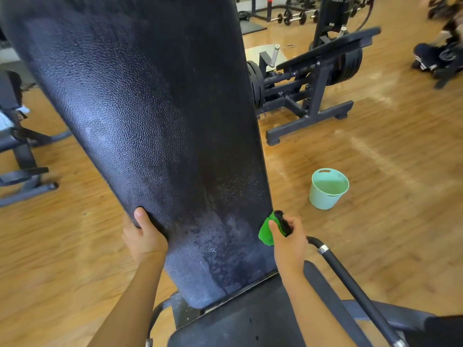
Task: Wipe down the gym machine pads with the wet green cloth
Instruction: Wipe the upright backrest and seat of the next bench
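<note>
A long black textured back pad (140, 121) of a gym machine rises steeply in front of me, with wet streaks near its lower end. My left hand (144, 236) grips the pad's left edge, thumb on the front face. My right hand (288, 239) holds a bunched green cloth (266, 231) with a dark patch against the pad's lower right edge. Below it lies the black seat pad (250, 321).
A mint green bucket (328, 189) stands on the wooden floor right of the pad. A black handle bar (350, 286) runs by my right forearm. A plate-loaded machine (310, 81) stands behind to the right, another bench frame (22, 156) to the left.
</note>
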Motion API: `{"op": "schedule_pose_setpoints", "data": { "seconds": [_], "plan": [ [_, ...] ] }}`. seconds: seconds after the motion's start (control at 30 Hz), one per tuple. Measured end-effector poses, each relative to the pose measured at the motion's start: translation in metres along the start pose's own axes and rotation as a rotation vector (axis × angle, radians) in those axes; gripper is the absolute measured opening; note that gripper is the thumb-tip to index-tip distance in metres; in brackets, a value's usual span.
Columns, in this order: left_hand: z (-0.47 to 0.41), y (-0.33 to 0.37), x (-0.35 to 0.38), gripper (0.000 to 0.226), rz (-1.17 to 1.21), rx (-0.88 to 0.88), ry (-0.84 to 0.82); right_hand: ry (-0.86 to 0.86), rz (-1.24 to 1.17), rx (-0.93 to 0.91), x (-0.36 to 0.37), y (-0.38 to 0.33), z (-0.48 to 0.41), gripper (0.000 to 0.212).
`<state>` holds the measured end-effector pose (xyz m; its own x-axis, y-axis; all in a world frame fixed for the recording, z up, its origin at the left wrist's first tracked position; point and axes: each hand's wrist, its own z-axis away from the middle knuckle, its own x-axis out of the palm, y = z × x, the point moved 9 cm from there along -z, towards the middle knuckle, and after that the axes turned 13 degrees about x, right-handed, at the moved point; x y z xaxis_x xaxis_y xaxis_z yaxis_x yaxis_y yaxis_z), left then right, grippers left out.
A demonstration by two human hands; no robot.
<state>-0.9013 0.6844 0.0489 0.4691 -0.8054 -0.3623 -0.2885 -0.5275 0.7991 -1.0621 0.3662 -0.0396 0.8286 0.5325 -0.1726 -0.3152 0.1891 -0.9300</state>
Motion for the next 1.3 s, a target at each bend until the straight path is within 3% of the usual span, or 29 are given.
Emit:
{"op": "schedule_pose_setpoints", "data": {
  "seconds": [0.2, 0.37, 0.5, 0.7, 0.8, 1.0, 1.1, 1.3],
  "plan": [
    [-0.001, 0.004, 0.001, 0.094, 0.036, 0.017, -0.021, 0.051, -0.137, -0.179, 0.012, -0.083, 0.011, 0.02],
    [-0.001, 0.01, -0.001, 0.095, 0.049, 0.044, -0.027, 0.029, -0.085, -0.416, 0.031, -0.151, 0.025, 0.019],
    [0.0, 0.012, -0.001, 0.095, 0.075, 0.043, -0.016, 0.053, 0.007, -0.492, 0.032, -0.141, 0.03, 0.019],
    [0.0, 0.011, 0.0, 0.091, 0.109, 0.021, -0.028, 0.065, 0.079, -0.297, 0.021, -0.065, 0.027, 0.019],
    [0.0, 0.011, -0.001, 0.09, 0.122, 0.023, -0.036, 0.058, -0.001, -0.247, 0.015, -0.076, 0.031, 0.02],
    [0.001, 0.009, 0.0, 0.093, 0.139, -0.011, -0.044, 0.009, -0.243, -0.406, 0.013, -0.165, 0.054, 0.03],
    [0.001, 0.012, 0.0, 0.093, 0.16, 0.011, -0.036, -0.026, -0.087, -0.498, 0.03, -0.172, 0.056, 0.029],
    [-0.001, 0.013, -0.001, 0.085, 0.167, 0.072, 0.0, 0.067, 0.126, -0.723, 0.036, -0.153, 0.055, 0.036]
  ]
}}
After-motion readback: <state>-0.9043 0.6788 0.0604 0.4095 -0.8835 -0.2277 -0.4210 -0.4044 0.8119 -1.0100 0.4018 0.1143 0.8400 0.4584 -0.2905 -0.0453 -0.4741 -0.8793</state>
